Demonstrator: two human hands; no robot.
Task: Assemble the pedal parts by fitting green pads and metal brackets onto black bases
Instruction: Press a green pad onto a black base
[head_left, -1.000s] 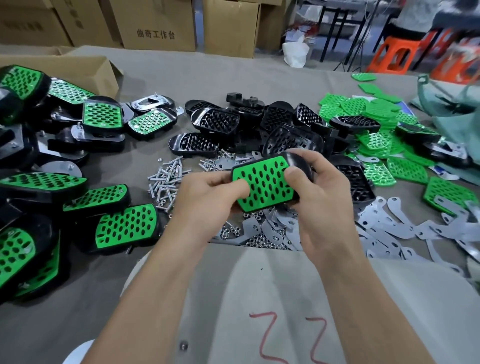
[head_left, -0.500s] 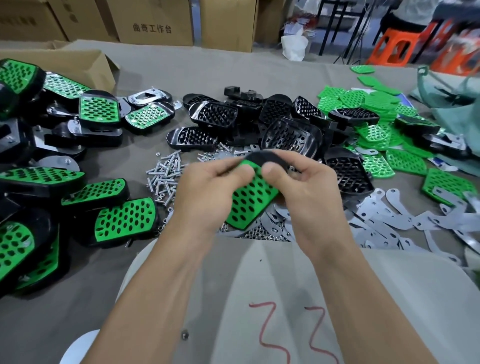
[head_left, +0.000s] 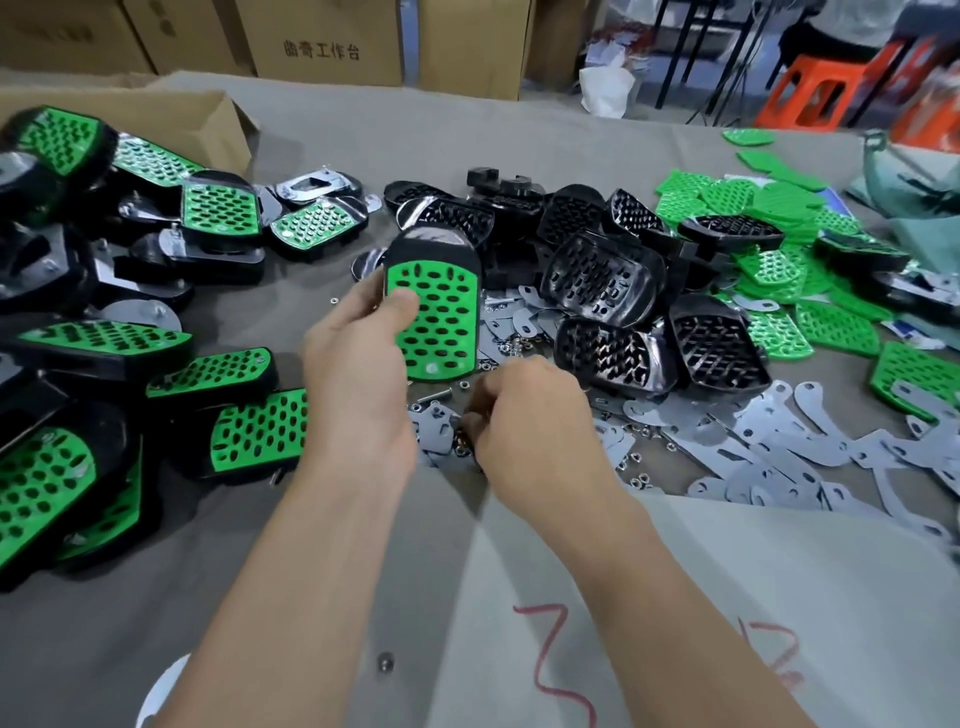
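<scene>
Grey cloth covers the whole surface (head_left: 467, 145) we're working on, with cardboard boxes (head_left: 322, 47) stacked behind it and an orange stool (head_left: 810, 93) off in the far right corner. Finished pedals (head_left: 249, 431) are heaped on the left, bare black bases (head_left: 597, 270) sit in the middle, loose green pads (head_left: 779, 270) lie beyond them on the right, and flat metal brackets (head_left: 769, 441) are spread along the near right.

Our left hand (head_left: 358, 364) holds one pedal (head_left: 434, 312) up above the cloth, pad side facing us, thumb on the green and the other fingers curled round its left edge. Our right hand (head_left: 524, 421) is down among the brackets and small nuts (head_left: 511, 347) just below it, fingers curled. We can't tell if it actually has hold of anything.

Handling-wise, we'd guess the pedal is light, stiff plastic, so gripping the long edges is fine and keeps the back free. The brackets look like thin sheet metal lying flat on cloth, so probably fiddly. Better to tip up an end than pinch from above. The nuts will likely roll if bumped.
</scene>
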